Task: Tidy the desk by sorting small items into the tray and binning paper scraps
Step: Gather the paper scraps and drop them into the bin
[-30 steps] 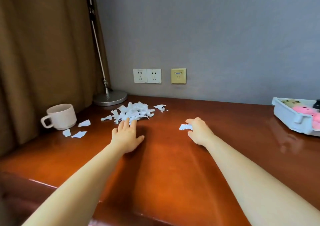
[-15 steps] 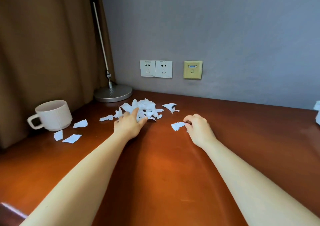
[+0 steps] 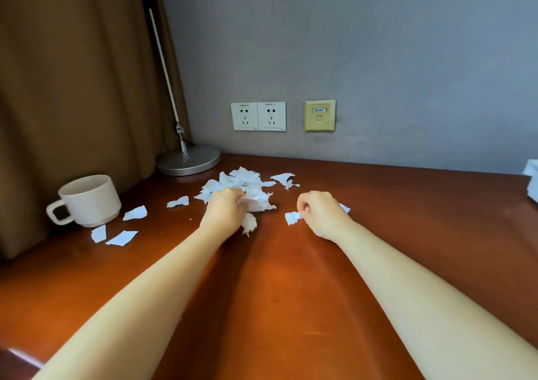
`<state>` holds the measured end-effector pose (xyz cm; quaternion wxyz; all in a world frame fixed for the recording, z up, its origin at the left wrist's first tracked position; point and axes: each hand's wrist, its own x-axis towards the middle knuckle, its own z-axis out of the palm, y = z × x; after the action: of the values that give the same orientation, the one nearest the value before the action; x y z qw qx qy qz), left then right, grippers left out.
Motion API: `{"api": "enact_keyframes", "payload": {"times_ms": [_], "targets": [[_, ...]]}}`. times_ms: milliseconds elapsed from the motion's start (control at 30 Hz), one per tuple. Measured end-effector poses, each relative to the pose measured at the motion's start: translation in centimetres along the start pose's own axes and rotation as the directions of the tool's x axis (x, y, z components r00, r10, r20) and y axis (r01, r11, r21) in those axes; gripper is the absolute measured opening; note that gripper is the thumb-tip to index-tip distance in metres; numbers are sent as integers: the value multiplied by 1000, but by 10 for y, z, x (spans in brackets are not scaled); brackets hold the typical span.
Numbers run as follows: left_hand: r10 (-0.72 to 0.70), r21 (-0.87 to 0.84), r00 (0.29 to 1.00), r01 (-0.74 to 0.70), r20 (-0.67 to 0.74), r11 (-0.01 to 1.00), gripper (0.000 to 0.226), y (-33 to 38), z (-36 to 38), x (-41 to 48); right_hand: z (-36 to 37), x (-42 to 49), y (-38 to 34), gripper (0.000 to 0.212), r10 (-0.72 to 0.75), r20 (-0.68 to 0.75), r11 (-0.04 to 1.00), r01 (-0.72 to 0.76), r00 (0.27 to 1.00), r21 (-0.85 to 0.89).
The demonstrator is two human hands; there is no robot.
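A glossy red-brown tabletop (image 3: 276, 292) runs back to a grey wall, and a brown curtain (image 3: 72, 88) hangs along its left edge. Near that edge stands a white ribbed cup (image 3: 87, 200), with three loose scraps (image 3: 120, 237) lying just beside it on the near side. In the far left corner sits the round metal base of a lamp (image 3: 188, 159), its thin pole leaning upward. Towards the far edge, about midway along, lies the pile of paper scraps (image 3: 247, 180). The left hand (image 3: 225, 209) has its fingers curled into the pile's near side and grips a bunch of it. Near it, the right hand (image 3: 320, 215) pinches a single scrap (image 3: 291, 217) between thumb and forefinger, the other fingers curled in. On the wall above are two white sockets (image 3: 258, 116) and a yellow data plate (image 3: 319, 115) whose small blue label is too blurred to read. A white corner (image 3: 531, 181) of something shows at the right edge.
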<state>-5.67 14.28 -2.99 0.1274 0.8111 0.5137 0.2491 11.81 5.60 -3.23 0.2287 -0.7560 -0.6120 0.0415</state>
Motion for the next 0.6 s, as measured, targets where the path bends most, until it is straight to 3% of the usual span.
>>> {"api": "enact_keyframes", "payload": {"times_ms": [100, 233, 600], "targets": [[41, -35, 999, -40, 5, 999, 19, 11, -14, -6, -16, -11, -6, 24, -23, 99, 1000, 24, 995, -13], [112, -43, 993, -111, 22, 993, 23, 38, -34, -16, -20, -19, 6, 24, 64, -54, 997, -62, 996, 50], [331, -54, 943, -329, 36, 943, 24, 131, -48, -53, -108, -71, 40, 34, 115, -142, 992, -107, 983, 59]]}}
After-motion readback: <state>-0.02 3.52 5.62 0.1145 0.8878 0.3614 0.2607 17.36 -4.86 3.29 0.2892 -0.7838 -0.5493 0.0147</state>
